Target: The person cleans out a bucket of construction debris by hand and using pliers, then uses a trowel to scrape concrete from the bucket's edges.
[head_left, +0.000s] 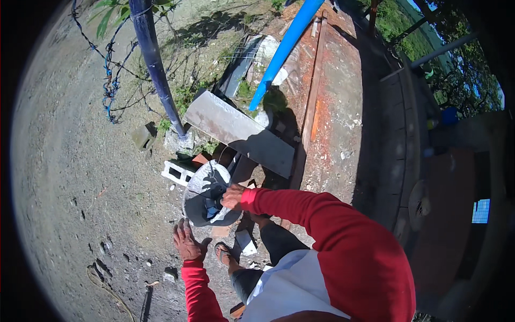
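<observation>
A long grey board lies off the bucket's one o'clock. The bucket itself is in front of the person, round and wide-mouthed, its pale wall crusted and blotched, dark shadow pooled inside. A white hollow block sits at its ten o'clock. At seven o'clock I see the left hand, fingers spread wide, near the rim; the right hand, at three, has its fingers curled narrow there, though I can't tell what they hold. A small bluish piece shows inside.

hollow block: left of bucket | board: beyond bucket | post: left of board
</observation>
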A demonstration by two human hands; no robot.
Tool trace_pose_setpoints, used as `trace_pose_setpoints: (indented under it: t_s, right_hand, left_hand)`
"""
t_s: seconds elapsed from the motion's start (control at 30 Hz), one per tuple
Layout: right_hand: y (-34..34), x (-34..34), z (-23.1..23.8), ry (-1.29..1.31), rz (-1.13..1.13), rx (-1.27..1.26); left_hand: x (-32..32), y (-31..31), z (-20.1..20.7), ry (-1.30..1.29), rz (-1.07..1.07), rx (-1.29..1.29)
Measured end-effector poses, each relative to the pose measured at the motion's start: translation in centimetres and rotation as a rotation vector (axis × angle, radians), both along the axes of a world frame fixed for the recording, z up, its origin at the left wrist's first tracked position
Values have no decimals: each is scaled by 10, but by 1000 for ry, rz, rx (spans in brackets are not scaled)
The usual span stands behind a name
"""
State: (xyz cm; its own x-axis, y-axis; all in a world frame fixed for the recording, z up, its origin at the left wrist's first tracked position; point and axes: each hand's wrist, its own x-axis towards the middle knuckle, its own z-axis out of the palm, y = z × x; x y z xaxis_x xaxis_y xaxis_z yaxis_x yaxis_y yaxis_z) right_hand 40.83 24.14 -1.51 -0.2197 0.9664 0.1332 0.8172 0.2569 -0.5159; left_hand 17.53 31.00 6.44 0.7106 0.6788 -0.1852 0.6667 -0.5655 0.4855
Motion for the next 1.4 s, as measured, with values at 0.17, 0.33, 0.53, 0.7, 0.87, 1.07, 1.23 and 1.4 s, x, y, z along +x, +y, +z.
trace_pose_setpoints:
  t_s: [0.17, 0.33, 0.53, 0.7, 0.87, 1.07, 1.23, 1.4]
  right_hand:
    - [-30, -51, 56, -85, 251, -219]
    - [-70, -125, 118, -308, 249, -631]
    - [-107, -172, 145, -308, 358, -369]
    - [-127, -155, 163, -272, 391, -215]
    - [-153, -117, 186, -63, 270, -139]
    - [-155, -69, 204, -15, 345, -495]
    - [-117, -68, 197, 16, 158, -645]
    - [-88, -117, 184, -55, 72, -294]
  left_hand:
    - [-56, -51, -26, 286, -209, -239]
    - [-122, -119, -5, 218, -239, -568]
    - [-187, -174, 6, -59, -132, -458]
    - [-200, -190, -22, -139, -109, -239]
    - [-166, -194, -5, -880, 491, -1065]
    - [-138, -184, 71, -146, -371, 132]
    - [-122, -178, 111, -25, -321, 120]
    - [-136, -176, 127, 67, -248, -80]
